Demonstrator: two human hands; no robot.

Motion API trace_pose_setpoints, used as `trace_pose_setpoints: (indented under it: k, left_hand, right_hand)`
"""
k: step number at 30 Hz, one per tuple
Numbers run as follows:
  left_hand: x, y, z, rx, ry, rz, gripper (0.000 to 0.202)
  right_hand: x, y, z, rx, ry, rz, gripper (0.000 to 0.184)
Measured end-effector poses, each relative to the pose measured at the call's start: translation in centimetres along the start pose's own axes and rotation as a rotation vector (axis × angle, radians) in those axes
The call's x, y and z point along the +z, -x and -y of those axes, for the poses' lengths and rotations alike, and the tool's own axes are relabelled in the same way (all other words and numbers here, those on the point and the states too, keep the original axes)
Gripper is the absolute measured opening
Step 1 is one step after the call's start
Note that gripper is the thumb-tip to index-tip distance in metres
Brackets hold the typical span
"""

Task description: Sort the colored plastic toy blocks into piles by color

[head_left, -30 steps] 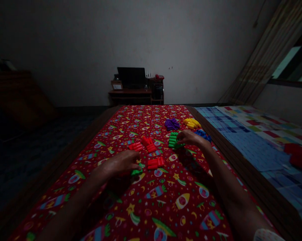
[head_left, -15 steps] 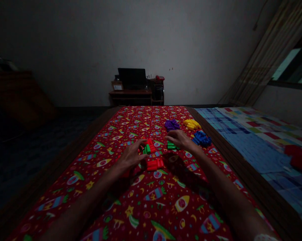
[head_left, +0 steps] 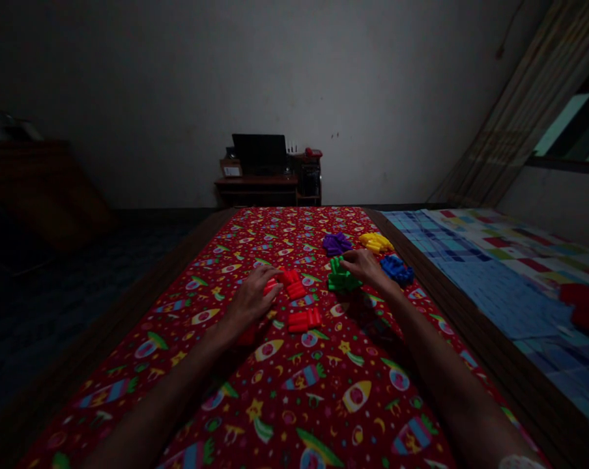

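Note:
My left hand [head_left: 256,294] curls over red plastic blocks [head_left: 271,286], which show between its thumb and fingers. Just right of its fingertips lies another cluster of red blocks [head_left: 293,284]. Nearer me is a flat group of red blocks [head_left: 304,320], and a further red piece [head_left: 247,337] is partly covered by my left wrist. My right hand [head_left: 364,266] is closed, its fingertips pinching a green block [head_left: 337,263] at the top of the green pile [head_left: 342,281]. Part of that grip is hidden behind the fingers.
Beyond my right hand are purple blocks [head_left: 337,243], yellow blocks [head_left: 376,242] and blue blocks [head_left: 397,270]. A red patterned cloth [head_left: 294,391] covers the table. At the wall stands a desk with a dark monitor [head_left: 259,154]. Bedding [head_left: 490,286] lies on the right.
The green piece by my left hand's fingers is gone from there, and more green shows in the pile at my right hand. My right hand has shifted slightly right; the left has drawn back slightly.

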State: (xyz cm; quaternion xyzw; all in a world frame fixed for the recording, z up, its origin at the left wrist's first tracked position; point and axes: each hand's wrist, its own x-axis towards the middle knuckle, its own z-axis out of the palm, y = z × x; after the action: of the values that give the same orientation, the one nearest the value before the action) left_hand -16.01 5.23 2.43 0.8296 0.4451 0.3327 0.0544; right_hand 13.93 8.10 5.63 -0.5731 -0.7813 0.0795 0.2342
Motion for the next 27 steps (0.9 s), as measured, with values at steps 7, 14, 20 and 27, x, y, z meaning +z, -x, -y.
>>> trace_pose_setpoints:
  k: [7,14,20,27]
  left_hand:
    - [-0.8,-0.4,5.0,-0.136,-0.071,-0.013,0.037]
    - [2.0,-1.4,6.4,-0.192,0.080,0.195,0.056]
    - [4.5,-4.6,3.7,-0.015,0.177,0.383,0.047]
    - [1.0,-1.4,2.0,0.052,0.170,0.450,0.042]
  right_hand:
    - [-0.2,0.2,-1.3,0.166,0.152,-0.149,0.030]
    - [5.8,1.0,5.0,-0.208,-0.298,-0.062,0.037]
    - [11.5,2.6,6.5,-0.266,-0.311,0.014,0.048]
    - [7.0,4.1,7.0,-0.468,-0.360,0.217,0.037]
